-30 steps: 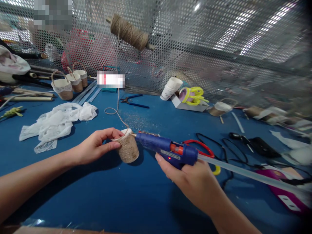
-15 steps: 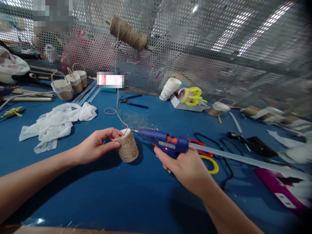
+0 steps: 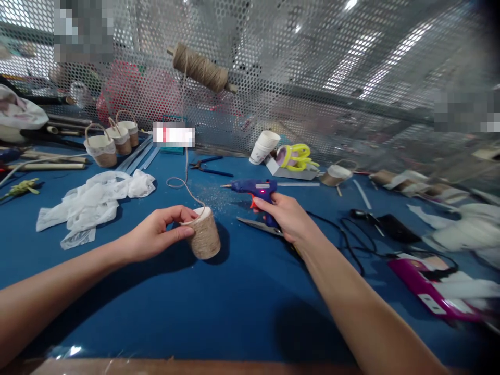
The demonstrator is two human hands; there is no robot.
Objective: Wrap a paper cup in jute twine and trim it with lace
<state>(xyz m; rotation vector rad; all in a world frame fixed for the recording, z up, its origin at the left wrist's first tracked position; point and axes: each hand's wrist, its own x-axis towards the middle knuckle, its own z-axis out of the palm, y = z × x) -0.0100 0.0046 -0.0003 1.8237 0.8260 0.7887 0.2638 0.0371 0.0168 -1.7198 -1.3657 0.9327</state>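
Away from the twine-wrapped cup [image 3: 207,237] swings the blue glue gun [image 3: 252,187], now farther back, baring the scissors' blades [image 3: 260,226]! My right hand [image 3: 291,216] wraps its handle, finger at the orange trigger [image 3: 253,203]. My left hand [image 3: 166,229] pinches the cup's rim, thumb outside, holding it tilted above the blue table [image 3: 175,317], twine [image 3: 186,164] trailing from the spool [image 3: 200,67] behind.

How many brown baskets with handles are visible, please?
4: front basket, middle basket and rear basket at back left; fourth basket right of the white box. More may be hidden.
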